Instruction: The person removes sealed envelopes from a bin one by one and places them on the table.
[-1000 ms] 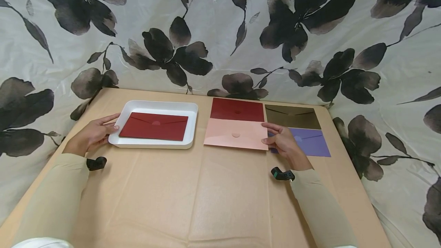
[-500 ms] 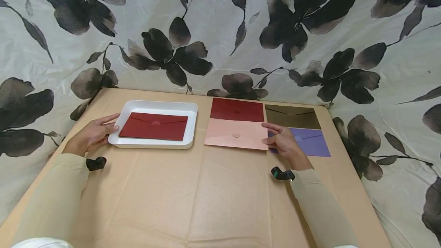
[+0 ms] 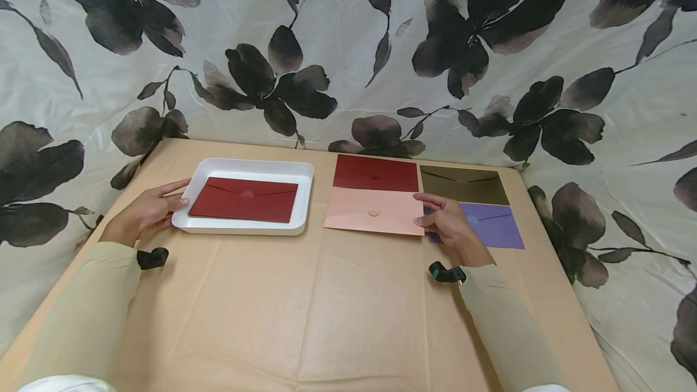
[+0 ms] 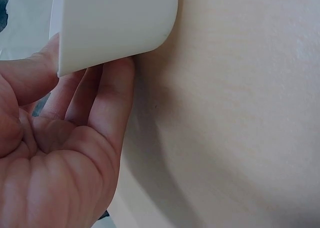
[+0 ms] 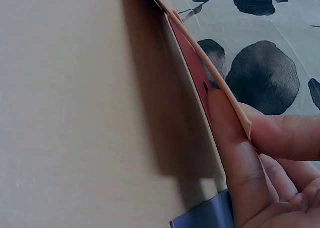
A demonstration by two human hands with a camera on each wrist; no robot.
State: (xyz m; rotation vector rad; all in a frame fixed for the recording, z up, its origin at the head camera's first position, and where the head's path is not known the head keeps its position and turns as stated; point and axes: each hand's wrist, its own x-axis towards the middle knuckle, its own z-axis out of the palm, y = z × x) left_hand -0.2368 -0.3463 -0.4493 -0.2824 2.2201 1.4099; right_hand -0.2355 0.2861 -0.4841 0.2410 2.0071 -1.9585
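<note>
The left sleeve and right sleeve are long, plain and pale beige. Beyond their cuffs sit a black left device and a black right device, the latter with a green patch.

A white floral-print cloth spreads behind and beside the tan tabletop.

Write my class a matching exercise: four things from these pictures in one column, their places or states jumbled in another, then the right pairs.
Things
1. white tray
2. pink envelope
3. olive-brown envelope
4. purple envelope

Places or states
A. just on the near side of the olive-brown envelope
B. pinched by the right hand
C. has a red envelope lying in it
D. near the table's far edge, right of a second red envelope

Pairs: 1-C, 2-B, 3-D, 4-A
</note>
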